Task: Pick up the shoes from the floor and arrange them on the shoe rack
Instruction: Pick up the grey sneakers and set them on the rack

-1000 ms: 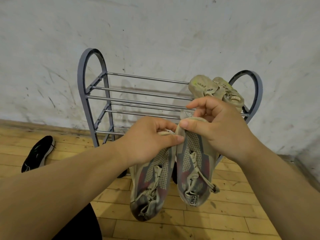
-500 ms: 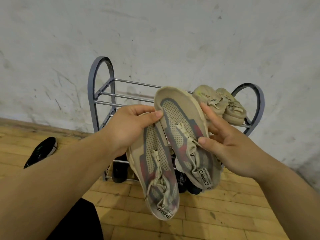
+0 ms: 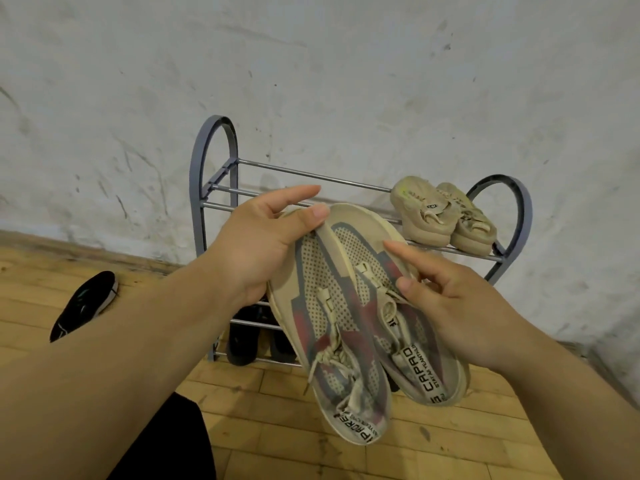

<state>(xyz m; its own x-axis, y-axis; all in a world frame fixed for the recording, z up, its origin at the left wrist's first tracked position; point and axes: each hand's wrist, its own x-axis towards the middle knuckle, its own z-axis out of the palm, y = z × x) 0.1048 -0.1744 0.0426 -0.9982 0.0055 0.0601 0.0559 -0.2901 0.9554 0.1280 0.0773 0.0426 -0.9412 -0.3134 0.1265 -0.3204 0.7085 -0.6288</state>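
Left hand (image 3: 263,247) and right hand (image 3: 450,299) each grip the shoes (image 3: 346,306) (likely light, floppy mesh); better held by the soles.

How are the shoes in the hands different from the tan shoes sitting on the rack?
The held shoes have grey and red patches over dotted mesh; the tan shoes are mostly plain. The held shoes are up in the air, gripped by the left hand and right hand; the tan shoes rest on the top bars of the shoe rack, at its right end. Both are beige pairs, side by side.
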